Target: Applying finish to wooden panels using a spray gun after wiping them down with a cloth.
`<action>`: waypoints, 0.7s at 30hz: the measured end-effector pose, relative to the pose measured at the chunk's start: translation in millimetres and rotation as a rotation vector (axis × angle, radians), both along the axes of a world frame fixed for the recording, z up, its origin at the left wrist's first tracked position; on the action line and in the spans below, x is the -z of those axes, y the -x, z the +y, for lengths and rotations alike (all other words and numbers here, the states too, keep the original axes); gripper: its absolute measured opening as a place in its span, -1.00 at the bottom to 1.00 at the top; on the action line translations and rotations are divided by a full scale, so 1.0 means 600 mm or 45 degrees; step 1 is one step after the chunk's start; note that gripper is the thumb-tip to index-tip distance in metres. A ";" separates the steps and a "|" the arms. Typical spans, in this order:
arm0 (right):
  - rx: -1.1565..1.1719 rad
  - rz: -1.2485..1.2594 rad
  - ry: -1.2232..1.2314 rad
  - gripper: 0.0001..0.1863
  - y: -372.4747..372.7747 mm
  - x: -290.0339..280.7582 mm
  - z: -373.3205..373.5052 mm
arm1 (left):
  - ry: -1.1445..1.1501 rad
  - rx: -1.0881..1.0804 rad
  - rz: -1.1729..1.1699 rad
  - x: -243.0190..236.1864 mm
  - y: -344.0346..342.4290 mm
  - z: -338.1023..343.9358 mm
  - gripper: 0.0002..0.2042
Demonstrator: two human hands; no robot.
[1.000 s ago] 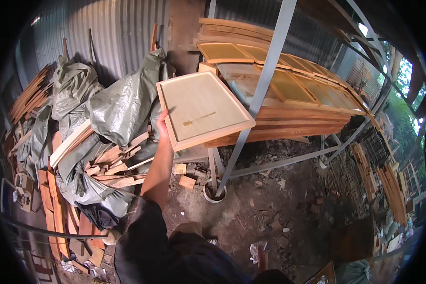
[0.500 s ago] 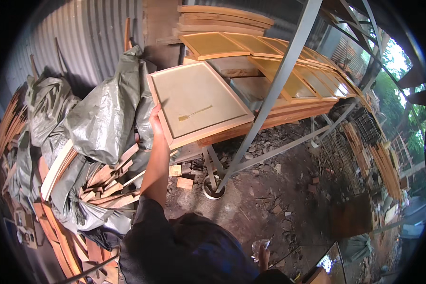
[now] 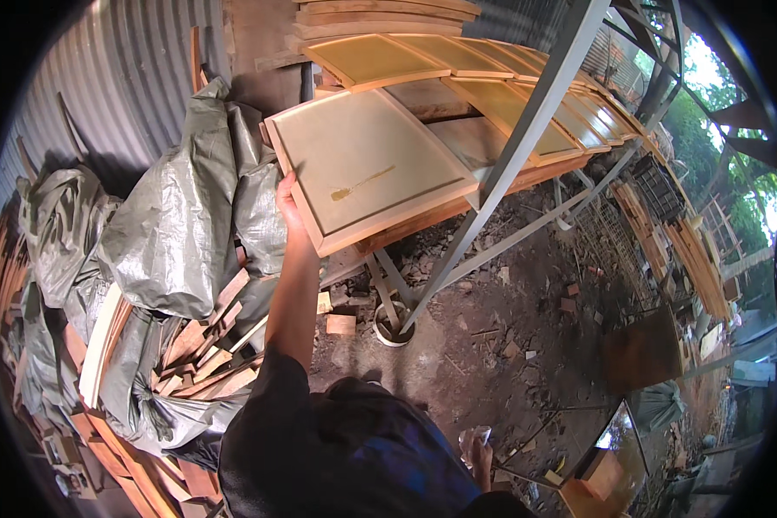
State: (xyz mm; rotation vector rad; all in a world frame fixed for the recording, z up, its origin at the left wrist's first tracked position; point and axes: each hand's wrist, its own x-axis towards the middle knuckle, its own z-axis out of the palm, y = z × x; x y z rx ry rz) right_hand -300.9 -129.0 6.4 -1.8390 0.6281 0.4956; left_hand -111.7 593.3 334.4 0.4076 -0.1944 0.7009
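Note:
A framed wooden panel (image 3: 363, 147) with a pale face and a yellowish-brown streak lies tilted over the near left end of the bench. My left hand (image 3: 288, 200) is closed on its left edge, with the arm stretched forward. The panel's right corner comes close to a grey metal post; whether they touch, I cannot tell. Down by my right side, my right hand (image 3: 482, 459) is closed around a clear, crumpled plastic-looking piece (image 3: 473, 439). Part of that hand is hidden by my sleeve.
Several yellow-faced framed panels (image 3: 380, 60) lie on the bench beyond. The slanting metal post (image 3: 518, 142) rises from a round white base (image 3: 394, 333). Grey tarpaulins (image 3: 168, 216) and wood offcuts (image 3: 203, 358) are heaped at left. Debris covers the ground; glass panes (image 3: 617, 466) lie at lower right.
The view has shifted, with the bench now higher in the picture. My left hand has moved the framed panel slightly right relative to the bench. My right hand keeps its hold.

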 end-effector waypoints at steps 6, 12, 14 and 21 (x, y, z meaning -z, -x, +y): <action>-0.032 -0.152 -0.157 -0.47 0.023 -0.009 0.028 | -0.010 0.020 0.000 -0.006 -0.045 0.006 -0.52; -0.012 -0.255 -0.150 -0.46 0.027 -0.015 0.022 | -0.001 0.035 0.068 -0.048 -0.076 -0.048 -0.45; -0.009 -0.147 0.134 -0.48 0.013 -0.033 0.036 | 0.032 -0.016 0.095 -0.063 -0.083 -0.062 -0.51; 0.031 -0.242 -0.145 -0.46 0.006 -0.044 0.052 | 0.031 -0.058 0.119 -0.073 -0.105 -0.080 -0.62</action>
